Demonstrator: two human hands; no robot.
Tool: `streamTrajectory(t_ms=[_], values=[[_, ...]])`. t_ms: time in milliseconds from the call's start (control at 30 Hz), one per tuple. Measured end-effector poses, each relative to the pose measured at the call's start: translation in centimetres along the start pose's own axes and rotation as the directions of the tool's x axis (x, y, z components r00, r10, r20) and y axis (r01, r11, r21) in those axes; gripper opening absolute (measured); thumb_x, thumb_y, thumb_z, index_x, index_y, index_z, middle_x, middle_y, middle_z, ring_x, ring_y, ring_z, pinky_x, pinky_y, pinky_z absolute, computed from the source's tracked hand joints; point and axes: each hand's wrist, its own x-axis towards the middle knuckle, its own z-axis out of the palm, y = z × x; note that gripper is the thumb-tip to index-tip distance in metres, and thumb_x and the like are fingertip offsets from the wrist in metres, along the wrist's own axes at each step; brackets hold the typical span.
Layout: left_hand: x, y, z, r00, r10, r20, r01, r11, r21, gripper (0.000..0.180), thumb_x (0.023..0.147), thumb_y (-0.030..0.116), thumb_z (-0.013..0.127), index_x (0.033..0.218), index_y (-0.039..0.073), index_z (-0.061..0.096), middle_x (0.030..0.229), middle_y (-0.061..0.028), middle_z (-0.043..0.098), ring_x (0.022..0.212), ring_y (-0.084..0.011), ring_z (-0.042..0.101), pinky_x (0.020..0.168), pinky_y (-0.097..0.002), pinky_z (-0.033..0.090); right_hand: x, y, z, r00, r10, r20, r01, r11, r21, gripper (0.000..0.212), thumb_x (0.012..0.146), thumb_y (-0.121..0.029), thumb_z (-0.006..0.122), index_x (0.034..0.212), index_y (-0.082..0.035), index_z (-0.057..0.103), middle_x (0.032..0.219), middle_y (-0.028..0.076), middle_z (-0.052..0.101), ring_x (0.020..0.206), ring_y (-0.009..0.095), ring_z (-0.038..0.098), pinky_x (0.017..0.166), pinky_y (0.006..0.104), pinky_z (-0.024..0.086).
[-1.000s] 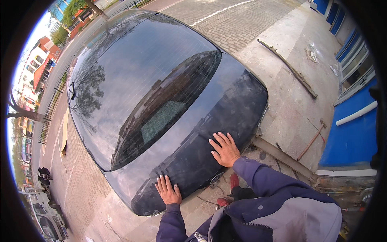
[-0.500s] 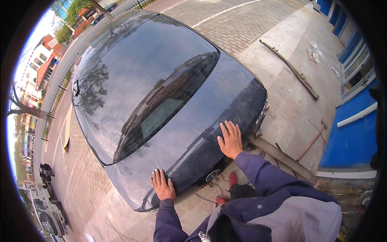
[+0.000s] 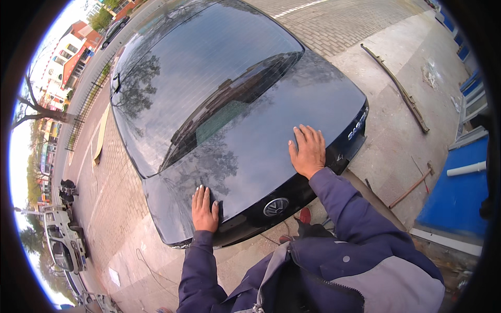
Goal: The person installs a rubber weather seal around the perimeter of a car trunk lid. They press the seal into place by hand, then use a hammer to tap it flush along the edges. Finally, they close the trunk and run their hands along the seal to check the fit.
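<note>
A dark, glossy car stands before me, its trunk lid (image 3: 255, 156) under both hands. My left hand (image 3: 204, 209) lies flat near the lid's left rear corner, fingers stretched forward. Farther right, my right hand (image 3: 308, 151) rests palm down by the rear edge with its fingers apart. Neither hand holds anything. A round emblem (image 3: 275, 207) sits on the lid's rear face, between and below the hands. Beyond the lid is the rear window (image 3: 209, 73), reflecting tree branches and sky.
A long curved bar (image 3: 396, 88) and a long-handled hammer (image 3: 412, 188) lie on the concrete at right, near a blue wall (image 3: 454, 193). A long beam-like piece (image 3: 373, 198) extends beside the rear corner. At left stands a white vehicle (image 3: 62, 240); a thin cable (image 3: 151, 268) trails on the ground.
Both hands stay flat on the lid, the right one slightly farther forward. More of the lid's rear face and its emblem now shows. The view has shifted.
</note>
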Motion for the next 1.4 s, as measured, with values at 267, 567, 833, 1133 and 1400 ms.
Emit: streamTrajectory(t_ms=[267,567,833,1133,1400], values=[[2.5,7.1,2.3,0.982,0.145,0.125,-0.14,0.989,-0.051,0.087,0.108,0.045,0.076,0.176,0.0,0.044,0.183,-0.0252,0.041,0.172,-0.0442,0.035,0.143,-0.0581,0.026,-0.5,0.3,0.4,0.999,-0.04,0.011,0.04,0.997,-0.072,0.052,0.111,-0.034,0.068,0.155,-0.006,0.068,0.161,0.016,0.065,0.155,0.038,0.054,0.135,0.0625,0.034],[1.4,6.5,11.1,0.962,0.11,0.25,-0.124,0.991,0.04,0.088,0.109,0.053,0.071,0.179,0.006,0.043,0.186,-0.0198,0.039,0.175,-0.0377,0.032,0.144,-0.0571,0.023,-5.1,4.6,7.3,0.996,-0.067,0.057,0.072,0.992,-0.105,0.052,0.114,-0.031,0.062,0.162,-0.009,0.064,0.171,0.014,0.057,0.161,0.04,0.049,0.136,0.0645,0.031],[0.7,5.5,12.7,0.98,0.138,0.142,-0.142,0.99,0.017,0.082,0.11,0.047,0.068,0.178,0.008,0.045,0.186,-0.0164,0.04,0.175,-0.0355,0.032,0.144,-0.0569,0.023,-6.0,6.0,9.2,0.996,-0.072,0.05,0.077,0.99,-0.117,0.053,0.116,-0.031,0.058,0.164,-0.01,0.063,0.171,0.015,0.056,0.161,0.04,0.048,0.136,0.0642,0.031],[0.2,5.1,13.1,0.984,0.149,0.096,-0.146,0.989,-0.035,0.08,0.111,0.046,0.068,0.178,0.008,0.045,0.187,-0.0165,0.04,0.175,-0.0343,0.032,0.144,-0.0567,0.024,-6.5,8.2,10.1,0.986,0.081,-0.144,-0.092,0.993,-0.075,0.066,0.117,-0.039,0.063,0.17,-0.003,0.05,0.174,0.022,0.05,0.16,0.045,0.047,0.133,0.0591,0.035],[0.4,4.6,13.2,0.983,0.175,0.051,-0.17,0.981,-0.094,0.08,0.111,0.046,0.068,0.177,0.006,0.046,0.186,-0.0183,0.04,0.175,-0.0361,0.033,0.143,-0.0577,0.025,-6.2,9.2,10.4,0.135,0.946,0.294,-0.881,-0.021,0.472,0.12,0.103,-0.086,0.061,0.167,0.014,0.044,0.171,0.033,0.053,0.154,0.051,0.056,0.132,0.0547,0.044]])
